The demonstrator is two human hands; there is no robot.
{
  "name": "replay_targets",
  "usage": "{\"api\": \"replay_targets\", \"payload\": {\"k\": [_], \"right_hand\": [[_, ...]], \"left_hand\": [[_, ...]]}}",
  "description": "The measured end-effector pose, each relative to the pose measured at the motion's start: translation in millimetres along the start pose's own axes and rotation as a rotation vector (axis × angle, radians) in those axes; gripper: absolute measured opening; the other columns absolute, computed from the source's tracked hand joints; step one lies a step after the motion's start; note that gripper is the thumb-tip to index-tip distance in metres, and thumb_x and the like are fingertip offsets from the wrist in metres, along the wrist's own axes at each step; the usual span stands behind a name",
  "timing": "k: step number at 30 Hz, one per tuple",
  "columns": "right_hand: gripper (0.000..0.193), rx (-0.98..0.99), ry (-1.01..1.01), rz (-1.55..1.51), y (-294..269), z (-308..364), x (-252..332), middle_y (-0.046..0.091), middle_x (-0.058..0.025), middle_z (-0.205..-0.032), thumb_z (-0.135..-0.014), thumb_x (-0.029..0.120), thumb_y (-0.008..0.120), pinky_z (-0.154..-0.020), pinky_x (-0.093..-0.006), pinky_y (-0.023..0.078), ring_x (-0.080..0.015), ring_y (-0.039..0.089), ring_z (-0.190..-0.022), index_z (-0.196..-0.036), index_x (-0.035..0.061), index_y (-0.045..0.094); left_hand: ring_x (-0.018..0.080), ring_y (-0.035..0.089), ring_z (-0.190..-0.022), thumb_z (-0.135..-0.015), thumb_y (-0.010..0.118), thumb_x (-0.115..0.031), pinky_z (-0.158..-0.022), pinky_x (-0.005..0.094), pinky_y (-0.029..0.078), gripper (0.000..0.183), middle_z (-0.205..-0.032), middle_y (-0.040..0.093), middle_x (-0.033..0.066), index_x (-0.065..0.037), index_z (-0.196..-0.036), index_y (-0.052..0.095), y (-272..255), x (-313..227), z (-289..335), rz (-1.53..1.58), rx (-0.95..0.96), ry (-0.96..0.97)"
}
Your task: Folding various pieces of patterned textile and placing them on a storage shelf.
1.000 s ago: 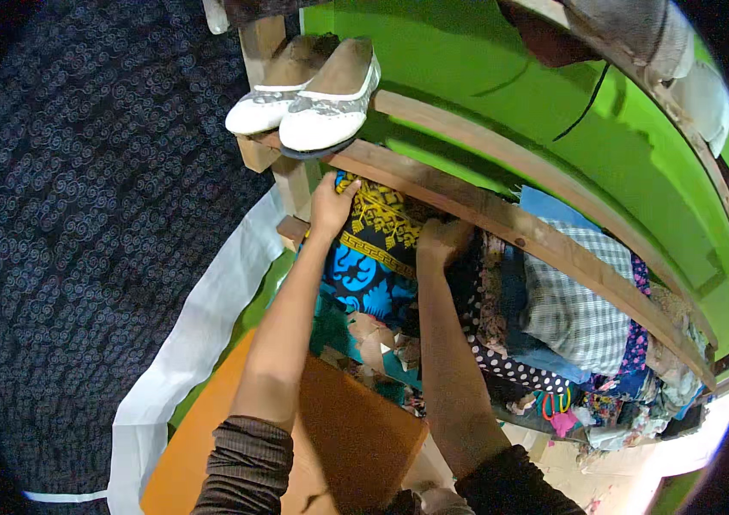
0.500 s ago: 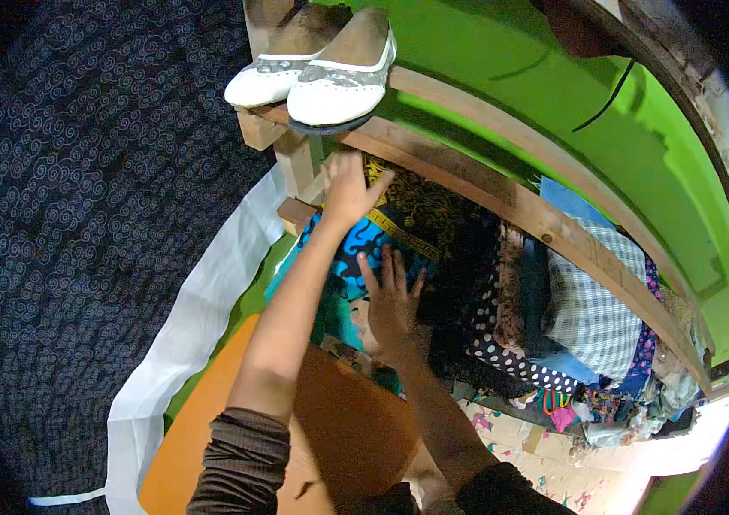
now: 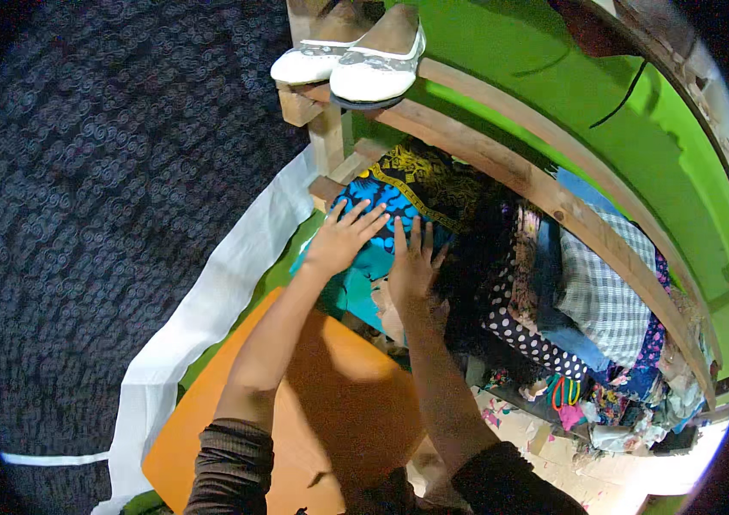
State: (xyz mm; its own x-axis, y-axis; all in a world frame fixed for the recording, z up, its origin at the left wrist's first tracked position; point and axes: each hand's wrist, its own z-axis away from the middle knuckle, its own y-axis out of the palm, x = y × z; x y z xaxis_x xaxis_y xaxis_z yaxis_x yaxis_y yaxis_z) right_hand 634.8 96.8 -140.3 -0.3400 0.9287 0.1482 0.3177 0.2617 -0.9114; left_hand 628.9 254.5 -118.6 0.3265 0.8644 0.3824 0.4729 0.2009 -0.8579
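Note:
A stack of folded cloths lies on the lower shelf. On it are a black cloth with gold patterns (image 3: 433,176), a blue and black patterned cloth (image 3: 394,204) and teal fabric (image 3: 354,296). My left hand (image 3: 340,240) rests with spread fingers on the left front part of the blue and black cloth. Beside it, my right hand (image 3: 414,268) lies flat against the same stack, its fingers apart. Neither hand grips anything. The cloth under my palms is hidden.
White flat shoes (image 3: 377,73) stand on the wooden shelf rail (image 3: 476,142) above. More folded clothes, a checked grey cloth (image 3: 606,287) and polka-dot fabric (image 3: 523,335), are piled at right. An orange board (image 3: 270,429) lies below; a black patterned curtain (image 3: 124,215) hangs left.
My left hand has come down from the back of the stack, near the wooden post, to its front. My right hand stays on the cloths. The view has shifted slightly.

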Motion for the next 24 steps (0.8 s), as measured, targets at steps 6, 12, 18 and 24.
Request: {"api": "replay_targets", "payload": {"k": [6, 12, 18, 24], "right_hand": [[0.07, 0.123, 0.021, -0.094, -34.2, 22.6, 6.5, 0.021, -0.0168, -0.14, -0.073, 0.016, 0.057, -0.103, -0.0541, 0.015, -0.0337, 0.016, -0.131, -0.135, 0.0101, 0.026], [0.067, 0.089, -0.147, -0.238, -38.2, 88.8, -10.4, 0.02, -0.0175, -0.141, -0.074, 0.014, 0.052, -0.104, -0.0505, 0.015, -0.0331, 0.016, -0.131, -0.134, 0.0008, 0.025], [0.054, 0.13, -0.371, -0.257, -74.1, 179.3, -32.7, 0.019, -0.0156, -0.143, -0.087, 0.017, 0.04, -0.105, -0.0495, 0.015, -0.0303, 0.015, -0.132, -0.135, -0.0004, 0.024], [0.05, 0.287, -0.583, -0.287, -97.6, 279.7, -72.4, 0.021, -0.0146, -0.142, -0.088, 0.02, 0.04, -0.106, -0.0492, 0.011, -0.028, 0.016, -0.132, -0.133, 0.0013, 0.029]], "left_hand": [[0.0203, 0.021, -0.131, -0.078, 0.051, -0.02, -0.107, 0.0435, 0.014, 0.067, -0.145, 0.018, 0.0034, -0.015, -0.138, 0.023, -16.7, -52.8, 28.4, 0.087, 0.156, -0.365], [0.0218, 0.015, -0.133, -0.084, 0.045, -0.026, -0.107, 0.0469, 0.008, 0.059, -0.145, 0.017, 0.0038, -0.017, -0.138, 0.023, -51.7, -127.4, 70.0, 0.065, 0.318, -0.65], [0.0254, 0.02, -0.132, -0.088, 0.039, -0.028, -0.106, 0.0488, 0.009, 0.05, -0.142, 0.024, 0.0084, -0.012, -0.135, 0.031, -107.7, -228.3, 132.9, 0.116, 0.258, -0.976], [0.0276, 0.023, -0.13, -0.087, 0.04, -0.028, -0.105, 0.0499, 0.012, 0.049, -0.14, 0.029, 0.0116, -0.01, -0.132, 0.035, -162.7, -346.9, 189.6, 0.045, 0.192, -1.22]]}}
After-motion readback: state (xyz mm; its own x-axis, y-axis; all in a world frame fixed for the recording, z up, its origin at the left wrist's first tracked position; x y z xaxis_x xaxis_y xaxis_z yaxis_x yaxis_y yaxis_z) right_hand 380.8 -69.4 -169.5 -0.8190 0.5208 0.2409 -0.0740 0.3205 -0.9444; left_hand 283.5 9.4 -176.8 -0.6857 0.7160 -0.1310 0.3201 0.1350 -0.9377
